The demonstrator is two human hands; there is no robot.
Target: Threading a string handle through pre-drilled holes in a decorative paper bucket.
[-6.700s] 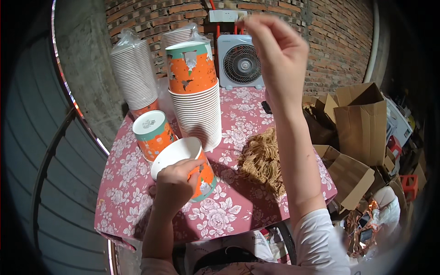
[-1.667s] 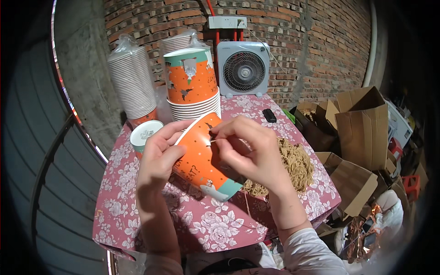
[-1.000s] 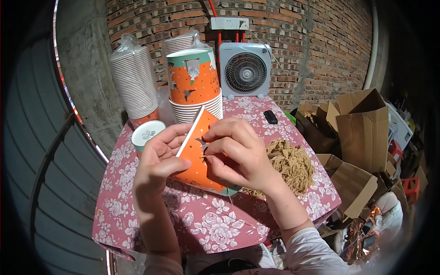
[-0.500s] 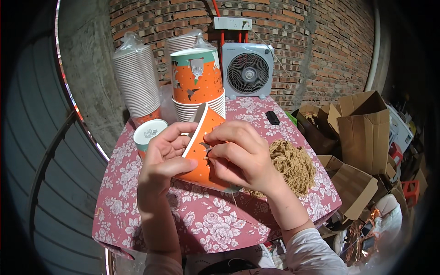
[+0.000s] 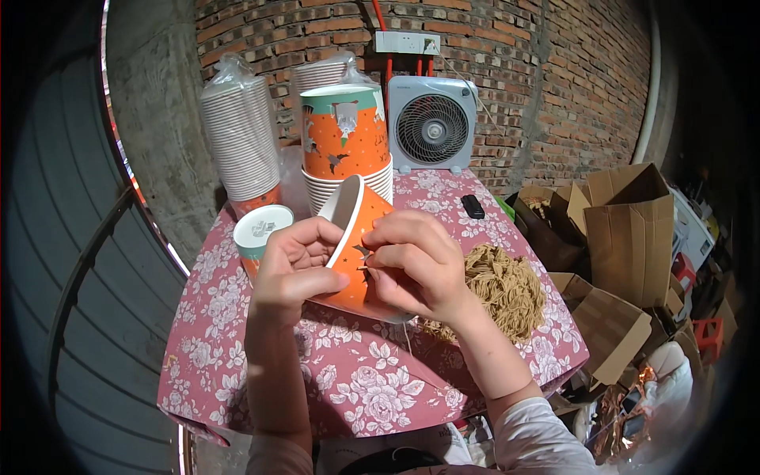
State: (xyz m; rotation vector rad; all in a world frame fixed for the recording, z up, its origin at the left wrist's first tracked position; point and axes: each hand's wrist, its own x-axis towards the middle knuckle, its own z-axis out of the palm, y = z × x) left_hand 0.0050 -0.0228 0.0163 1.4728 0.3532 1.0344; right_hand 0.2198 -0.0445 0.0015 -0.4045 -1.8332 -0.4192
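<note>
A paper bucket (image 5: 360,294), orange with a white rim and dark bat prints, is held tilted above the table. My left hand (image 5: 294,273) grips it by the rim, thumb on the outer wall and fingers reaching inside. My right hand (image 5: 418,265) is closed in a pinch against the bucket's outer wall. A short bit of tan cord (image 5: 364,267) shows at its fingertips, and a thin strand hangs below that hand. Right beside it lies a loose heap of tan cords (image 5: 507,294). Whether the cord passes through the wall is hard to make out.
An upside-down bucket (image 5: 261,224) stands at left. Behind are bagged white-rimmed bucket stacks (image 5: 241,142), another stack topped by an orange bucket (image 5: 342,138), a box fan (image 5: 433,127) and a small black object (image 5: 473,207). Cardboard boxes (image 5: 629,237) crowd the right of the flowered tablecloth (image 5: 380,396).
The bucket and both hands sit slightly further right in the picture, and the bucket is turned a little, showing more of its inside. Both hands keep their grip.
</note>
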